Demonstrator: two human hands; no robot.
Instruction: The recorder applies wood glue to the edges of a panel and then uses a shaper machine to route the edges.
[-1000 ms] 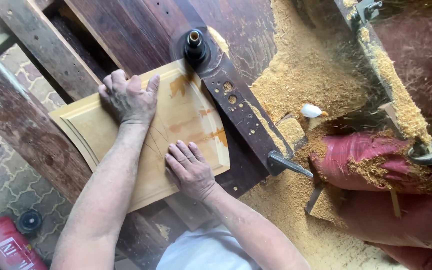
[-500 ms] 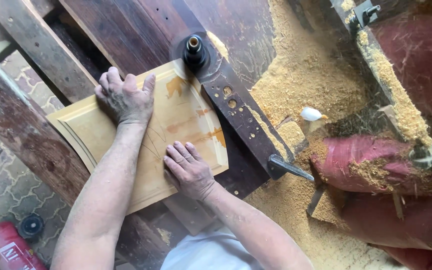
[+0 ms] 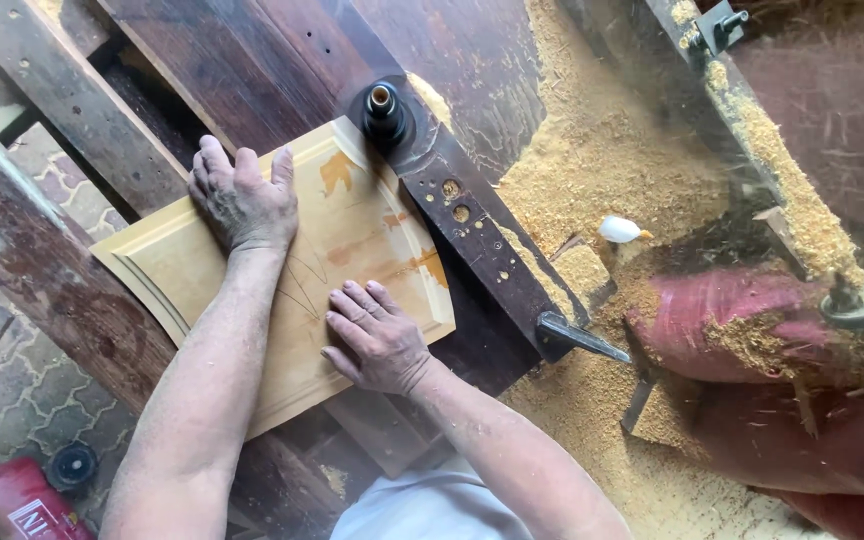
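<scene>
Soft, even daylight fills the scene, brightest on the pale wooden panel (image 3: pixel 252 280) and the sawdust (image 3: pixel 592 170) to its right. Shadows stay faint and short. The panel is sharp; far right of it, the red machine housing (image 3: pixel 812 200) looks hazy and smeared.

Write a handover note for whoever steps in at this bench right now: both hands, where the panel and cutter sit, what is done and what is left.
Left hand: flat, palm down on the far part of the wooden panel.
Right hand: flat on the near part, fingers spread, beside pencil marks.
The panel lies on the dark worktable, its top corner against the spindle cutter, its right edge along the dark metal fence bar.
Done: a moulded profile shows along the left edge.
Left: the edge at the cutter; how far it is cut cannot be told.
Sawdust piled at right.
</scene>
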